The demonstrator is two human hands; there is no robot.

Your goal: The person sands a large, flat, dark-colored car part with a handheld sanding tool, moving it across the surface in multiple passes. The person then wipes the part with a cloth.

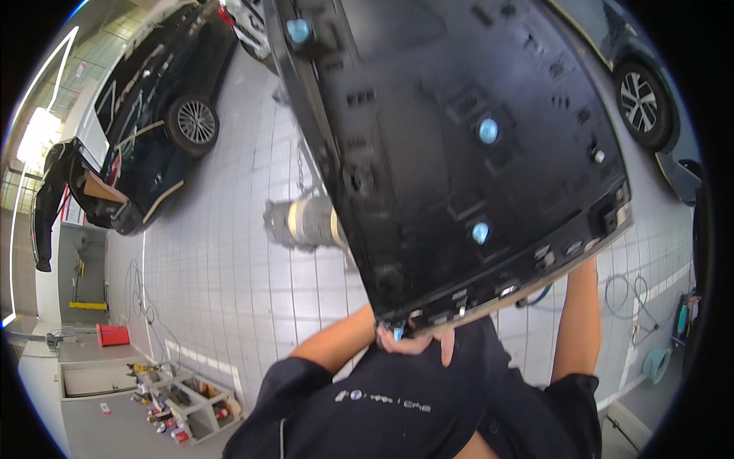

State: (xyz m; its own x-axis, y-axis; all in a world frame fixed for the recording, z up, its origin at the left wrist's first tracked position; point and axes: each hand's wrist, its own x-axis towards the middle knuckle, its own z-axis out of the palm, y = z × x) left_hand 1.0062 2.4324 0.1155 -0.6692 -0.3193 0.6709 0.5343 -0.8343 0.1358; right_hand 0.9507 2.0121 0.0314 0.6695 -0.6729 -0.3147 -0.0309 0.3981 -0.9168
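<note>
A large black plastic vehicle trim panel (pixel 413 172), its ribbed back face towards me, fills the upper middle of the view. Light-blue round clips (pixel 488 131) stick out of that face, along with one white clip (pixel 598 155). At the panel's near lower corner my left hand (pixel 410 343) grips the edge, some fingers showing below it. Another blue clip (pixel 398 333) sits right by those fingers. My right forearm rises to the panel's lower right edge; the right hand itself is hidden behind the panel.
A dark car (pixel 172 115) with its tailgate up stands at left, another car (pixel 659 109) at right. A grey padded roll on a stand (pixel 301 224) is left of the panel. At lower left are a tool cart (pixel 200 401) and red bin (pixel 113 335); a hose (pixel 625 292) lies at right.
</note>
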